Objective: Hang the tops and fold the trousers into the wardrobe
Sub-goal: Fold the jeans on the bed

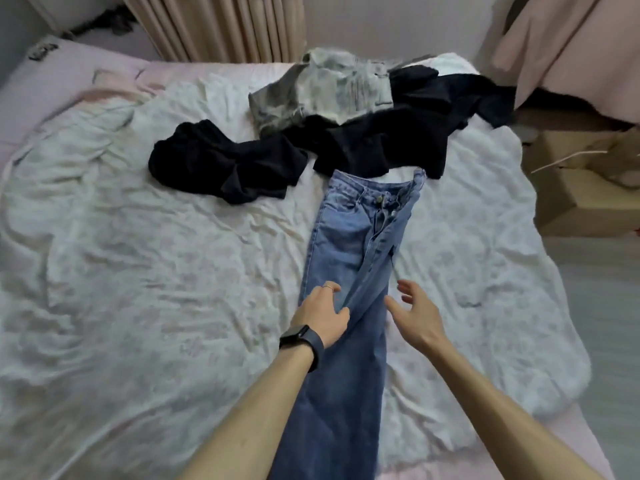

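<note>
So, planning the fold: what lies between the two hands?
In the head view, only the blue jeans lie between the left hand and right hand.

1. No text, label, brand, number or sign can be read anywhere in the head view.
2. Blue jeans, at 6 o'clock from centre: the waistband buttons are too small to show any marking.
3. Dark wristband on the left wrist, at 6 o'clock: its face is blank.
4. Pink pillow, at 10 o'clock: a dark mark on it is blurred, and it cannot be told whether it is lettering.
5. Cardboard box, at 3 o'clock: no print can be made out on its sides.
</note>
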Demonstrator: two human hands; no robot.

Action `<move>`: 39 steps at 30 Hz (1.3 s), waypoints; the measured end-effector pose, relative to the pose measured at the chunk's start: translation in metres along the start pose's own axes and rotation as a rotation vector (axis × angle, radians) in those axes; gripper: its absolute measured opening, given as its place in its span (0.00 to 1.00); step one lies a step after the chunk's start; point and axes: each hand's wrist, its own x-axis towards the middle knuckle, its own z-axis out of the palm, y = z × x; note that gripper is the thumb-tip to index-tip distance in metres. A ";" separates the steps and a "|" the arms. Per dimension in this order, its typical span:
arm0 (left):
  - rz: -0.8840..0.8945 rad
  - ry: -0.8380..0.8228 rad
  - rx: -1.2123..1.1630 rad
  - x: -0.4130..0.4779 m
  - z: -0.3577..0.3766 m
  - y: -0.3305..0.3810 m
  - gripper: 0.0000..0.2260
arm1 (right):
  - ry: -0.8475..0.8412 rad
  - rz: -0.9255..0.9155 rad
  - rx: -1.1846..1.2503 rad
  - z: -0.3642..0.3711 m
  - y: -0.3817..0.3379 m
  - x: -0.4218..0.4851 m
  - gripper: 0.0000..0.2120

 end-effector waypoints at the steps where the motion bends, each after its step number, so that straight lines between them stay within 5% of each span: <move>1: 0.004 -0.002 0.017 0.019 -0.003 0.015 0.20 | 0.010 0.018 0.030 -0.010 -0.003 0.023 0.25; 9: 0.044 -0.048 0.165 0.146 0.009 0.100 0.35 | 0.105 0.118 0.118 -0.056 -0.039 0.186 0.38; 11: 0.044 -0.076 0.197 0.164 0.015 0.110 0.31 | 0.104 0.150 0.111 -0.059 -0.049 0.214 0.42; 14: 0.102 0.016 0.182 0.179 0.012 0.109 0.10 | 0.109 0.166 0.006 -0.059 -0.069 0.238 0.27; 17: 0.045 0.121 -0.040 0.193 -0.009 0.087 0.05 | 0.247 0.084 0.019 -0.044 -0.097 0.253 0.10; 19: -0.061 0.198 -0.180 0.209 -0.030 0.056 0.02 | 0.122 -0.019 0.174 -0.021 -0.117 0.262 0.09; 22: -0.310 0.086 -0.259 0.231 -0.054 0.003 0.03 | -0.178 -0.048 0.205 0.006 -0.128 0.260 0.25; 24: -0.411 -0.062 -0.173 0.249 -0.065 -0.025 0.13 | -0.047 0.032 0.186 0.013 -0.110 0.260 0.22; 27: -0.342 -0.068 -0.262 0.281 -0.076 -0.030 0.22 | 0.127 0.239 0.086 0.012 -0.068 0.258 0.18; 33: -0.186 0.013 -0.418 0.335 -0.075 0.007 0.34 | -0.076 0.370 0.421 0.020 -0.035 0.280 0.11; 37: -0.172 0.058 -0.397 0.354 -0.069 0.010 0.25 | -0.114 0.277 0.394 0.034 -0.040 0.293 0.14; 39: -0.134 0.066 -0.548 0.359 -0.074 0.009 0.10 | -0.072 0.213 0.337 0.035 -0.047 0.298 0.12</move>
